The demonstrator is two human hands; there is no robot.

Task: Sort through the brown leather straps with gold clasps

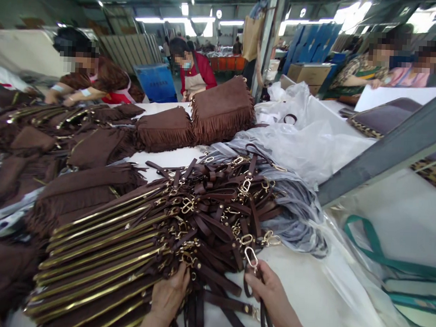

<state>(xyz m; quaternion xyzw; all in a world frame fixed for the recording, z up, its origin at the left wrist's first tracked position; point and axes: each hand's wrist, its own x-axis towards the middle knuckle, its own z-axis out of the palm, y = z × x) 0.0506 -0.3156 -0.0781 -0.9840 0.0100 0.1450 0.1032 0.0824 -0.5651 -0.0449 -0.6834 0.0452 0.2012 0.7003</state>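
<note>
My left hand [169,294] rests at the near end of a row of flat brown pouches with gold zippers [98,254], its fingers curled against a pouch's strap end. My right hand [270,291] is closed on a dark brown leather strap [265,320] that ends in a gold clasp [250,256]. The strap loops down past my wrist. A tangle of brown straps with gold clips [219,207] lies just beyond both hands.
Fringed brown suede bags [220,110] stand at the table's far side, more lie piled at left [41,146]. Clear plastic bags [313,138] and grey cloth [295,210] lie at right beside a grey metal beam [384,151]. Several people work across the table.
</note>
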